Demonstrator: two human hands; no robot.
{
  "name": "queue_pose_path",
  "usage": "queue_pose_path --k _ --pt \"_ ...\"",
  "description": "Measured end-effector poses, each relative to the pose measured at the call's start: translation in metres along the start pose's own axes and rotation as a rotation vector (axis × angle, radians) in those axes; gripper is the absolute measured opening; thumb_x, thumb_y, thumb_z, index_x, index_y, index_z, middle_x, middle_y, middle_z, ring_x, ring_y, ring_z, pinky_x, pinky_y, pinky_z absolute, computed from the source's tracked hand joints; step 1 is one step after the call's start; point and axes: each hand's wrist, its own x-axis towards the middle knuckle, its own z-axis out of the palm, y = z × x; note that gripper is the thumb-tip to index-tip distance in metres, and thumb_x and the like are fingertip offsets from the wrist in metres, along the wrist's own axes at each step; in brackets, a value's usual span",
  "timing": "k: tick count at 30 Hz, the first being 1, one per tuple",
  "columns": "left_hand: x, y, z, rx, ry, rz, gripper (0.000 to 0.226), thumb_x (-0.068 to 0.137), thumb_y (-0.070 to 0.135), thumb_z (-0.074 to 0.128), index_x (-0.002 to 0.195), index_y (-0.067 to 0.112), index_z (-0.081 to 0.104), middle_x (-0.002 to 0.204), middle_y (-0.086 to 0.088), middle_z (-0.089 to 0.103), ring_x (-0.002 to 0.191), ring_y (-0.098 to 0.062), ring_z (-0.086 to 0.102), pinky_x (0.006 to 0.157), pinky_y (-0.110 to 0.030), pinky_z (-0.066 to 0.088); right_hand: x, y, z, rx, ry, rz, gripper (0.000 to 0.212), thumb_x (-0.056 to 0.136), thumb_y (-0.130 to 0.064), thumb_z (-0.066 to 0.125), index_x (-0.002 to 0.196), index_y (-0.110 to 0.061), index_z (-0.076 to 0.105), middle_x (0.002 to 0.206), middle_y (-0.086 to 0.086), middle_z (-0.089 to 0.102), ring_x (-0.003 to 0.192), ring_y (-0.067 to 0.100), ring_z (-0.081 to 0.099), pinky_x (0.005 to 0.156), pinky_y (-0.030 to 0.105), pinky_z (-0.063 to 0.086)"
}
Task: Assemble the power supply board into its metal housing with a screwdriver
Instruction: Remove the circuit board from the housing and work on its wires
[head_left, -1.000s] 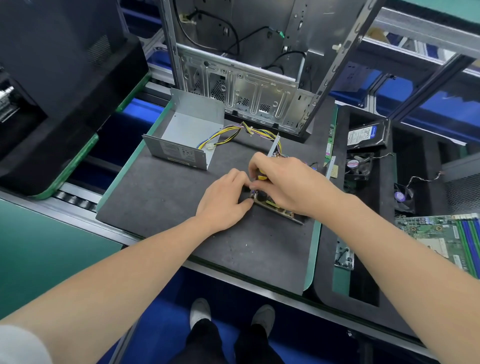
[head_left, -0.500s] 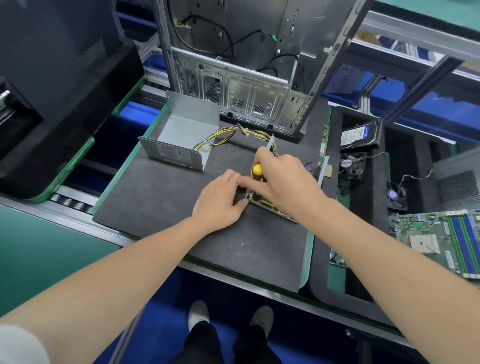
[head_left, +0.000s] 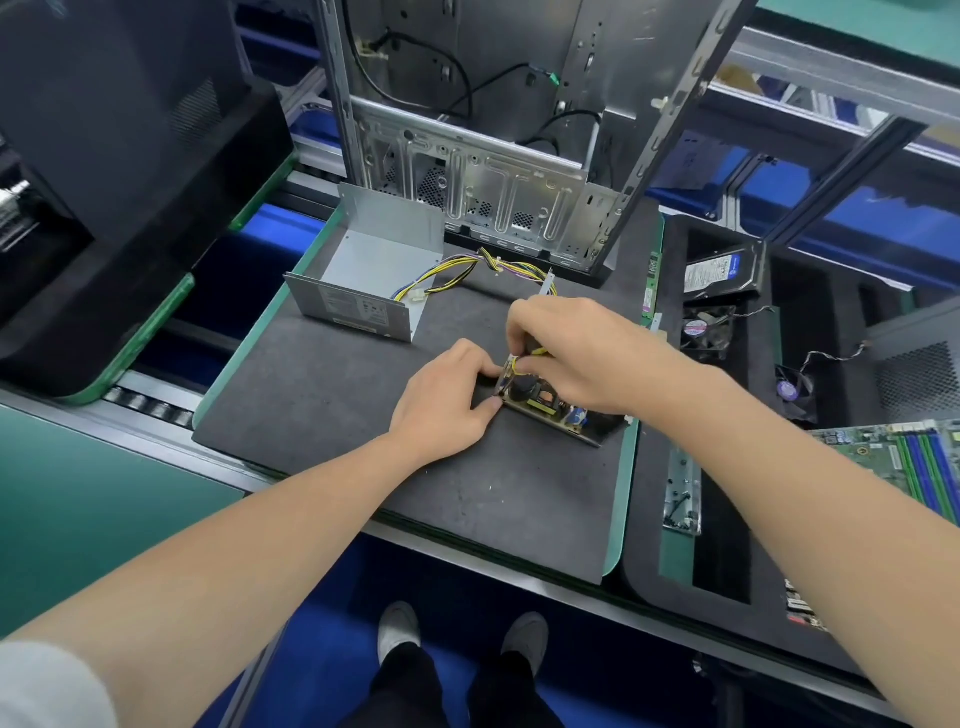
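The open metal housing is set at the left rear of the mat. Nearer, the left hand is curled and pinched on the end of the power supply board, seemingly to steady it, while the screwdriver is gripped over it by the closed right hand.

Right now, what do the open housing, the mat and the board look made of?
Housing: bare sheet metal, likely steel; dull grey sheen, thin folded walls.
Mat: dark grey, matte, slightly speckled; looks like foam or rubber, can't say which.
Power supply board: thin tan laminate edge with components on top, apparently a printed circuit board.
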Motion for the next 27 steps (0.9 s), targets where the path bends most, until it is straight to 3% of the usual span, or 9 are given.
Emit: queue_pose_path --k 4,7,12,14,16,20,23,25,27 --pt "0.001 -0.002 0.002 0.015 -0.002 0.004 0.029 0.088 0.038 0.069 0.11 0.035 0.051 0.112 0.019 0.05 0.105 -0.013 0.057 0.078 -0.034 0.044 0.0 -0.016 0.018 -0.114 0.138 0.121 0.032 0.105 -0.048 0.048 0.101 -0.016 0.048 0.081 0.009 0.065 0.083 0.042 0.062 0.062 0.042 0.047" --pt "0.002 -0.002 0.004 0.038 -0.006 -0.012 0.025 0.088 0.042 0.066 0.107 0.033 0.052 0.112 0.016 0.05 0.103 -0.014 0.058 0.077 -0.036 0.047 0.002 -0.023 0.019 -0.144 0.162 0.147 0.038 0.105 -0.052 0.047 0.098 -0.015 0.043 0.066 0.001 0.048 0.078 0.04 0.06 0.06 0.041 0.043" --pt "0.001 -0.003 0.003 0.023 0.007 0.008 0.026 0.087 0.04 0.068 0.105 0.036 0.05 0.106 0.022 0.045 0.102 -0.015 0.056 0.073 -0.032 0.037 0.002 -0.015 -0.003 0.095 -0.015 -0.061 0.018 0.101 -0.032 0.043 0.111 -0.017 0.048 0.103 -0.005 0.052 0.094 0.028 0.057 0.079 0.045 0.048" --pt "0.001 -0.003 0.003 0.027 0.005 0.011 0.026 0.087 0.04 0.067 0.107 0.037 0.05 0.105 0.024 0.042 0.104 -0.013 0.055 0.074 -0.032 0.038 0.003 -0.013 -0.003 -0.012 -0.034 -0.043 0.019 0.105 -0.034 0.047 0.11 -0.017 0.053 0.096 -0.006 0.052 0.096 0.029 0.06 0.074 0.045 0.049" --pt "0.001 -0.004 0.003 0.032 -0.009 0.003 0.027 0.087 0.041 0.066 0.111 0.036 0.054 0.113 0.02 0.049 0.107 -0.013 0.057 0.079 -0.035 0.046 0.006 -0.015 0.005 -0.13 0.022 0.057 0.031 0.106 -0.047 0.048 0.107 -0.016 0.051 0.083 0.001 0.053 0.091 0.036 0.061 0.062 0.04 0.042" --pt "0.001 -0.003 0.003 0.008 -0.009 -0.003 0.025 0.086 0.041 0.067 0.099 0.042 0.045 0.116 0.02 0.052 0.106 -0.011 0.057 0.078 -0.034 0.045 0.01 -0.024 0.018 -0.187 0.135 0.265 0.045 0.105 -0.058 0.043 0.095 -0.015 0.037 0.061 0.002 0.031 0.069 0.037 0.043 0.056 0.039 0.029" --pt "0.001 -0.003 0.004 0.015 0.004 -0.002 0.025 0.086 0.043 0.067 0.103 0.039 0.049 0.114 0.019 0.052 0.104 -0.012 0.057 0.077 -0.033 0.044 0.005 -0.02 0.011 -0.204 0.13 0.183 0.046 0.103 -0.06 0.042 0.094 -0.015 0.045 0.069 0.003 0.042 0.073 0.035 0.049 0.059 0.039 0.032" --pt "0.001 -0.004 0.004 0.011 0.003 0.0 0.027 0.087 0.045 0.066 0.106 0.039 0.048 0.111 0.019 0.051 0.103 -0.012 0.057 0.077 -0.034 0.045 -0.002 -0.014 0.001 -0.134 0.083 0.046 0.036 0.101 -0.053 0.044 0.102 -0.018 0.052 0.092 0.002 0.056 0.084 0.035 0.06 0.063 0.041 0.043" --pt "0.0 -0.002 0.002 0.002 0.002 0.004 0.028 0.086 0.045 0.066 0.102 0.044 0.044 0.109 0.02 0.049 0.101 -0.012 0.056 0.075 -0.033 0.042 -0.006 -0.009 -0.008 -0.084 -0.003 -0.079 0.019 0.103 -0.036 0.051 0.111 -0.019 0.057 0.11 -0.001 0.055 0.091 0.032 0.061 0.07 0.045 0.05"
